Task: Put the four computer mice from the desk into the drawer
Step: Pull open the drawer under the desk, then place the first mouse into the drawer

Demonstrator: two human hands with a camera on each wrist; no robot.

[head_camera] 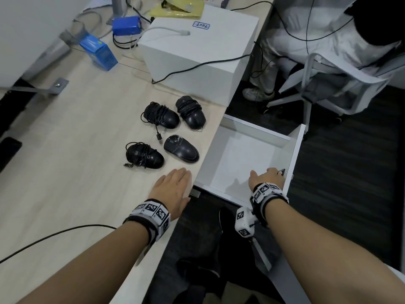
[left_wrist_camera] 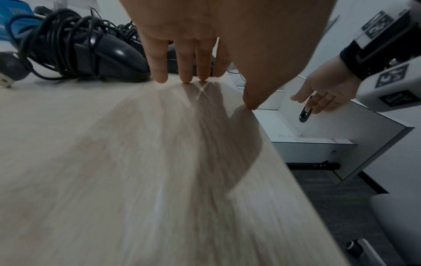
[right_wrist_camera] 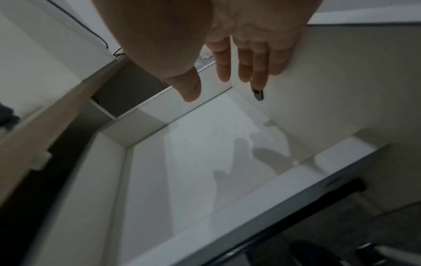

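Several black mice lie on the wooden desk (head_camera: pixel 76 150). Two are at the back, both cable-wrapped (head_camera: pixel 161 116) (head_camera: pixel 190 113). Two are nearer: a wrapped one (head_camera: pixel 144 155) (left_wrist_camera: pixel 91 52) and a bare one (head_camera: pixel 182 149). The white drawer (head_camera: pixel 254 130) stands pulled out to the right of the desk edge, with nothing in it. My left hand (head_camera: pixel 175 183) lies flat on the desk just short of the nearer mice, its fingertips (left_wrist_camera: pixel 187 75) touching the wood. My right hand (head_camera: pixel 268 176) reaches into the drawer, its straight fingers (right_wrist_camera: pixel 257 72) against the front panel by a black latch (right_wrist_camera: pixel 258 93).
A white box (head_camera: pixel 197 51) stands behind the mice with a black cable over it. A blue carton (head_camera: pixel 98 51) and a blue pack (head_camera: pixel 126 25) lie at the back left. A seated person on an office chair (head_camera: pixel 317 88) is beyond the drawer. A cable (head_camera: pixel 54 233) crosses the near desk.
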